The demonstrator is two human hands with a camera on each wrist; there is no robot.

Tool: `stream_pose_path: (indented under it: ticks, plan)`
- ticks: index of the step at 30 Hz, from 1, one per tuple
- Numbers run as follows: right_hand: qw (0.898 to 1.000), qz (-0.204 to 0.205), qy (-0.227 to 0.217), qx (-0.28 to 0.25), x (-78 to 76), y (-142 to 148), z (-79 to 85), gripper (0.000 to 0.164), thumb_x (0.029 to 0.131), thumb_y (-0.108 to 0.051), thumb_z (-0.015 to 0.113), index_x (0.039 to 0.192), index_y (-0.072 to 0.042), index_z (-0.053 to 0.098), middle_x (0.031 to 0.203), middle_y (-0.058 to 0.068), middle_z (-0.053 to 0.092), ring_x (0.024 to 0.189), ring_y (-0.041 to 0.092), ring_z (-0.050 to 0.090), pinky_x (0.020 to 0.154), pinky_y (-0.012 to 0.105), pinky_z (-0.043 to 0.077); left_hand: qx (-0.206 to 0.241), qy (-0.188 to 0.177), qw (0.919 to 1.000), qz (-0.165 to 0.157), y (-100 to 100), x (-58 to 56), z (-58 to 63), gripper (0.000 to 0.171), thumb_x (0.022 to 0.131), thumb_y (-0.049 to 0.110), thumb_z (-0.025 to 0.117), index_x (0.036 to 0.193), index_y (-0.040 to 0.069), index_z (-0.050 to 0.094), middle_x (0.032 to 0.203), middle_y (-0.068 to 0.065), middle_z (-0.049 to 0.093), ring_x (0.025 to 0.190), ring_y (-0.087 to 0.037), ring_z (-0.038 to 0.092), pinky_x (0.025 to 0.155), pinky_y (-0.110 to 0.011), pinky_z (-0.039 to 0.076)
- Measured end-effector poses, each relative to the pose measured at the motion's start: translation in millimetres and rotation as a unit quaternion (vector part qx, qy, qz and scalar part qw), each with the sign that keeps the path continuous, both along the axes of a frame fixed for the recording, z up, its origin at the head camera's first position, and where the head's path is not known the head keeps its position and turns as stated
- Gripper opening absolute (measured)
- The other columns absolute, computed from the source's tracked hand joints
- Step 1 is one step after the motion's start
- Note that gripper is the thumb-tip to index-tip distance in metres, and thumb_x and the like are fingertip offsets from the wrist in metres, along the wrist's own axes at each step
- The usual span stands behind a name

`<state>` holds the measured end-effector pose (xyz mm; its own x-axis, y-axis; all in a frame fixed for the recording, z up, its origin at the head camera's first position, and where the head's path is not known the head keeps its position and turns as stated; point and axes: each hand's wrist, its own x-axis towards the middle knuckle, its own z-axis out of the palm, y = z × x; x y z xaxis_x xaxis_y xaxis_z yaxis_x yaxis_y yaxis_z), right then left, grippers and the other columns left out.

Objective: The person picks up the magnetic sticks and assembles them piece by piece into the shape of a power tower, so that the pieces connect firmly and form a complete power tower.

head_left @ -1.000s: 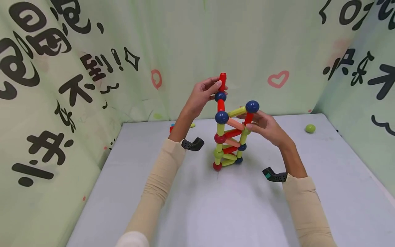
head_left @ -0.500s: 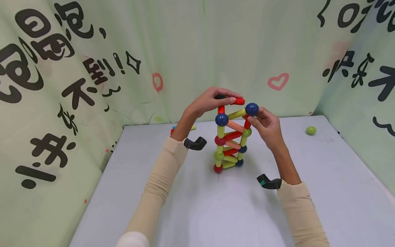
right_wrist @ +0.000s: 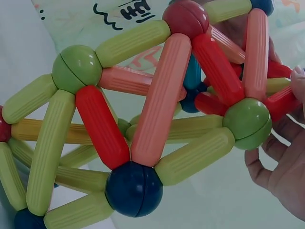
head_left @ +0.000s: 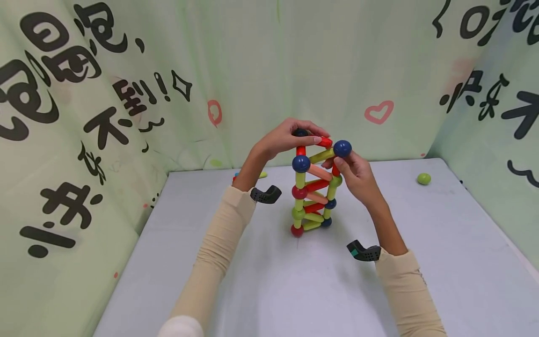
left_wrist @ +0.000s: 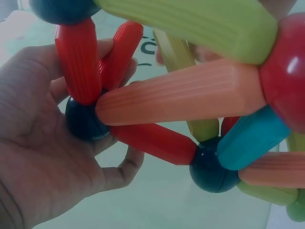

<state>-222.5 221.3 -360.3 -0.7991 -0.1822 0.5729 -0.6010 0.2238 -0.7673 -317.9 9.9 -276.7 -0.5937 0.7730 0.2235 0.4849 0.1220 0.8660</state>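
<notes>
A tower of magnetic sticks and balls (head_left: pixel 317 185) stands upright on the table, its sticks red, peach and yellow-green. At its top my left hand (head_left: pixel 278 139) pinches a red stick (head_left: pixel 324 142), which points right from the top blue ball (head_left: pixel 301 133). That stick (left_wrist: pixel 120 56) also shows between thumb and fingers in the left wrist view. My right hand (head_left: pixel 361 177) pinches the upright red stick (head_left: pixel 335 170) under the large blue ball (head_left: pixel 342 148) at the upper right. In the right wrist view, its fingers (right_wrist: pixel 286 160) lie beside a green ball (right_wrist: pixel 247 124).
A loose lime-green ball (head_left: pixel 424 178) lies at the back right of the white table (head_left: pixel 320 295). Some small pieces, one yellow-green (head_left: pixel 263 175), lie at the back edge, partly behind the left forearm. A lettered curtain (head_left: pixel 328 61) encloses the table's back and sides.
The red stick in my left hand has swung from upright to pointing right, the hand lowering with it. My right hand has shifted slightly left, still at the red stick under the blue ball.
</notes>
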Motion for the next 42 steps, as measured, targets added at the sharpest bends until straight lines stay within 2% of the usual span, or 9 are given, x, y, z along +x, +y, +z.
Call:
stream_pose_path:
  ticks: [7, 18, 23, 27, 31, 33, 35, 39, 42]
  plan:
    - [1.000, -0.013, -0.023, 0.011, 2.1, -13, 2.7, 0.047, 0.105, -0.012, 0.039, 0.150, -0.008, 0.026, 0.105, 0.023, 0.058, 0.094, 0.005, 0.060, 0.081, 0.012, 0.050, 0.009, -0.013, 0.9999, 0.001, 3, 0.9, -0.4, 0.030, 0.094, 0.020, 0.062, 0.119, 0.005, 0.067, 0.117, -0.006, 0.066, 0.111, -0.020, 0.059, 0.094, -0.035, 0.051]
    - [0.999, -0.015, -0.045, 0.013, 1.2, -20, 7.4, 0.041, 0.106, -0.018, 0.037, 0.143, -0.002, 0.029, 0.106, 0.023, 0.057, 0.094, 0.007, 0.060, 0.082, 0.013, 0.051, 0.022, -0.017, 0.9996, -0.012, 4, -1.4, -3.5, 0.031, 0.094, 0.019, 0.060, 0.120, 0.003, 0.065, 0.115, -0.008, 0.065, 0.112, -0.021, 0.057, 0.093, -0.034, 0.050]
    - [0.999, -0.015, -0.052, 0.005, 0.0, -20, 7.5, 0.042, 0.106, -0.015, 0.038, 0.145, -0.003, 0.030, 0.108, 0.026, 0.058, 0.094, 0.008, 0.061, 0.082, 0.013, 0.051, 0.038, -0.030, 0.9988, -0.003, 3, -3.5, -5.5, 0.033, 0.101, 0.024, 0.050, 0.126, 0.005, 0.061, 0.119, -0.010, 0.064, 0.113, -0.020, 0.060, 0.096, -0.034, 0.050]
    - [0.996, -0.042, -0.067, 0.028, 3.9, -18, 3.7, 0.041, 0.105, -0.018, 0.042, 0.140, -0.001, 0.033, 0.113, 0.024, 0.060, 0.100, 0.008, 0.060, 0.090, 0.013, 0.049, 0.061, -0.067, 0.9949, 0.044, -3, -9.2, -17.4, 0.047, 0.107, 0.037, 0.030, 0.132, 0.010, 0.058, 0.125, -0.009, 0.064, 0.114, -0.021, 0.062, 0.096, -0.036, 0.051]
    - [0.993, -0.053, -0.088, 0.059, 6.7, -13, -2.8, 0.045, 0.104, -0.023, 0.047, 0.143, -0.006, 0.033, 0.123, 0.020, 0.061, 0.112, 0.017, 0.058, 0.099, 0.023, 0.048, 0.045, -0.075, 0.9857, 0.144, -20, -21.8, -40.9, 0.051, 0.106, 0.042, 0.030, 0.128, 0.007, 0.060, 0.121, -0.013, 0.065, 0.113, -0.027, 0.062, 0.093, -0.037, 0.051]
    - [0.991, -0.051, -0.098, 0.074, 7.6, -9, -9.2, 0.048, 0.103, -0.023, 0.048, 0.147, -0.010, 0.032, 0.128, 0.019, 0.059, 0.117, 0.023, 0.057, 0.100, 0.025, 0.048, 0.000, -0.051, 0.9770, 0.207, -33, -29.8, -59.8, 0.044, 0.106, 0.037, 0.038, 0.124, 0.004, 0.061, 0.118, -0.015, 0.065, 0.112, -0.028, 0.061, 0.093, -0.037, 0.050]
    - [0.989, -0.043, -0.110, 0.088, 8.3, -4, -17.4, 0.050, 0.102, -0.022, 0.050, 0.148, -0.010, 0.033, 0.130, 0.018, 0.058, 0.116, 0.028, 0.056, 0.097, 0.027, 0.050, -0.070, -0.011, 0.9604, 0.269, -48, -37.4, -82.9, 0.036, 0.105, 0.029, 0.045, 0.120, 0.003, 0.062, 0.118, -0.015, 0.066, 0.112, -0.028, 0.061, 0.093, -0.037, 0.050]
    - [0.980, -0.022, -0.148, 0.128, 10.3, 7, -37.5, 0.050, 0.100, -0.022, 0.057, 0.143, -0.005, 0.040, 0.129, 0.019, 0.056, 0.117, 0.032, 0.055, 0.096, 0.040, 0.052, -0.221, 0.066, 0.8968, 0.378, -77, -42.3, -128.6, 0.023, 0.100, 0.017, 0.055, 0.116, 0.006, 0.066, 0.124, -0.016, 0.061, 0.116, -0.032, 0.056, 0.093, -0.044, 0.050]
    - [0.968, -0.002, -0.190, 0.162, 10.9, 14, -54.2, 0.050, 0.096, -0.024, 0.062, 0.137, -0.002, 0.043, 0.127, 0.019, 0.056, 0.119, 0.035, 0.054, 0.098, 0.053, 0.049, -0.293, 0.090, 0.8482, 0.432, -94, -38.5, -153.8, 0.019, 0.096, 0.014, 0.060, 0.113, 0.007, 0.067, 0.124, -0.019, 0.055, 0.118, -0.037, 0.051, 0.093, -0.053, 0.048]
